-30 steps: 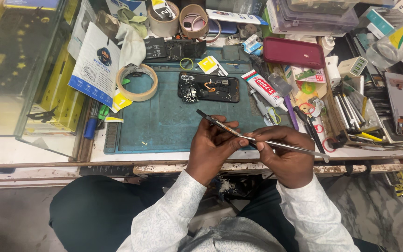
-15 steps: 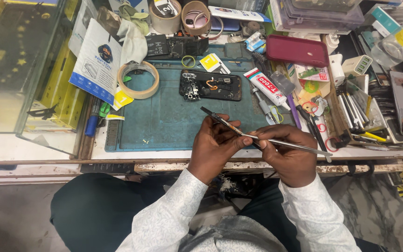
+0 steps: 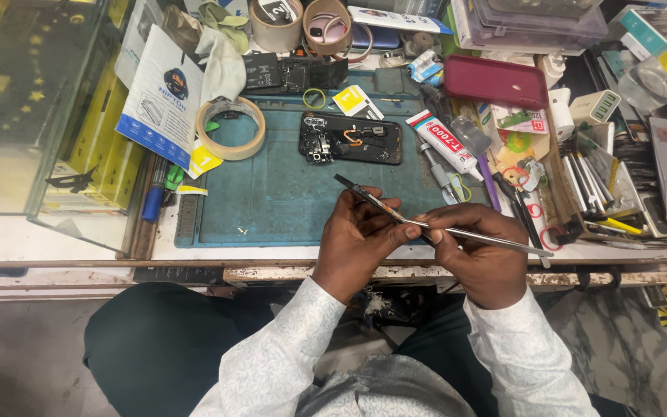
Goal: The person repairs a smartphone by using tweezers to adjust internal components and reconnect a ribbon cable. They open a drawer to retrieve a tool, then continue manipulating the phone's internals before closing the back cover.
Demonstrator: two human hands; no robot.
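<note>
My left hand [image 3: 355, 241] pinches a thin dark strip-like part [image 3: 364, 194] that points up and to the left over the teal work mat [image 3: 272, 202]. My right hand [image 3: 479, 261] grips long metal tweezers [image 3: 488, 238], whose tips meet the strip between my two thumbs. Both hands hover at the near edge of the mat, touching each other. An opened black phone [image 3: 350, 139] with exposed parts lies on the mat beyond my hands.
A tape roll [image 3: 231, 128] sits at the mat's left, next to a blue-and-white packet [image 3: 162, 96]. A glue tube [image 3: 441, 140], a dark red phone case [image 3: 496, 81] and several hand tools [image 3: 592, 181] crowd the right side. A glass case [image 3: 25, 108] stands left.
Both hands keep the same hold on the strip and the tweezers, almost in place. The view has shifted slightly.
</note>
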